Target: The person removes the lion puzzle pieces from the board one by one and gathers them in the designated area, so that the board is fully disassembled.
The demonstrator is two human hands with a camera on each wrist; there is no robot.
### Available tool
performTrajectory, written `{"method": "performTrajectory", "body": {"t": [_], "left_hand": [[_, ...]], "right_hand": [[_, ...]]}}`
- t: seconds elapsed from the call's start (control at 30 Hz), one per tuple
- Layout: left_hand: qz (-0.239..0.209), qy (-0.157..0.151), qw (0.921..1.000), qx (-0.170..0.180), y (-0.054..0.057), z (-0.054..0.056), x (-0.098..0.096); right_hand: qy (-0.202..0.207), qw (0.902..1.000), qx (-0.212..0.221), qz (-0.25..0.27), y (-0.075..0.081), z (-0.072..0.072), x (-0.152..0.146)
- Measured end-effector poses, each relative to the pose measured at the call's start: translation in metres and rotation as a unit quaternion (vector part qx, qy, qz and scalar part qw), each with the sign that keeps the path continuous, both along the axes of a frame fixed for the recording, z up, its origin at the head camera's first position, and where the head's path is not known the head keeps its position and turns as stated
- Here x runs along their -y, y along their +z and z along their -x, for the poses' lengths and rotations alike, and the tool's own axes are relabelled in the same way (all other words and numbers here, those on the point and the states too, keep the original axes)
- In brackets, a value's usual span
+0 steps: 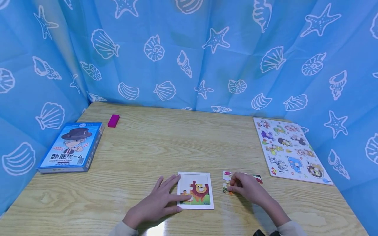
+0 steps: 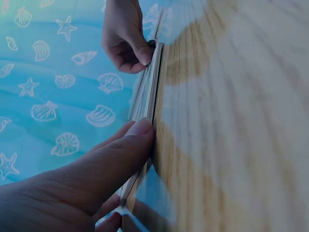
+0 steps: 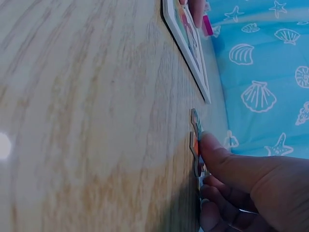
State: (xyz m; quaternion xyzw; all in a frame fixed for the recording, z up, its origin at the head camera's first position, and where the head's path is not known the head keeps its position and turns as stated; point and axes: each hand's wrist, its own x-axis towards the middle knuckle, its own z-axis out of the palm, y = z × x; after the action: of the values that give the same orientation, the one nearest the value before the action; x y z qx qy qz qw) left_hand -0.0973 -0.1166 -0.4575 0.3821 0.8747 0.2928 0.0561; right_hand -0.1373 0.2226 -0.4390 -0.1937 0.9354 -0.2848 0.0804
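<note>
Both hands are at a puzzle. Left hand [image 1: 160,200] is spread out, some fingers on the puzzle tray [image 1: 211,196], which lies on the near part of the table [image 1: 165,141]. A pointing finger reaches the lion pieces [image 1: 200,188] in the tray; the 12 o'clock part is bare. Right hand [image 1: 248,187] bends its thumb and fingers over the loose pieces [image 1: 227,175], at 3 o'clock from the tray; I cannot tell if it pinches any. My guess is that the step is picking a piece. It would help to hold it by its thin sides, lift gently, and match its bumps to the gaps while the tray stays still. The head view shows the lion's colors, plus a blue box [image 1: 71,147] between 9 and 10 o'clock, a pink block [image 1: 113,120] at 10 and an animal board [image 1: 290,150] between 2 and 3. Only the right wrist view shows clearly how thin the loose pieces are. The left wrist view shows the left thumb against the tray's edge, but no lion.
</note>
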Motion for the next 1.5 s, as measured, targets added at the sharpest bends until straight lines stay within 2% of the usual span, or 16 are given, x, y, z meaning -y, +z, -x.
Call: {"method": "performTrajectory", "body": {"t": [0.6, 0.87, 1.0, 1.27, 1.5], "left_hand": [[-0.006, -0.006, 0.9998, -0.016, -0.002, 0.001, 0.000], [-0.003, -0.005, 0.9999, -0.012, -0.001, 0.001, 0.000], [0.001, -0.003, 1.0000, 0.000, 0.000, 0.001, 0.000], [0.009, 0.003, 0.9999, 0.007, -0.002, 0.000, 0.000], [0.006, -0.003, 0.9999, -0.012, -0.004, 0.001, -0.001]], "right_hand": [[0.016, 0.9998, 0.006, 0.002, 0.002, 0.001, -0.001], [-0.010, 0.9999, -0.013, 0.003, 0.012, 0.003, 0.008], [0.009, 0.9996, -0.025, 0.006, 0.013, 0.006, 0.019], [0.032, 0.9993, -0.009, 0.018, 0.006, 0.010, 0.052], [0.082, 0.9954, 0.017, 0.046, 0.000, 0.013, 0.079]]}}
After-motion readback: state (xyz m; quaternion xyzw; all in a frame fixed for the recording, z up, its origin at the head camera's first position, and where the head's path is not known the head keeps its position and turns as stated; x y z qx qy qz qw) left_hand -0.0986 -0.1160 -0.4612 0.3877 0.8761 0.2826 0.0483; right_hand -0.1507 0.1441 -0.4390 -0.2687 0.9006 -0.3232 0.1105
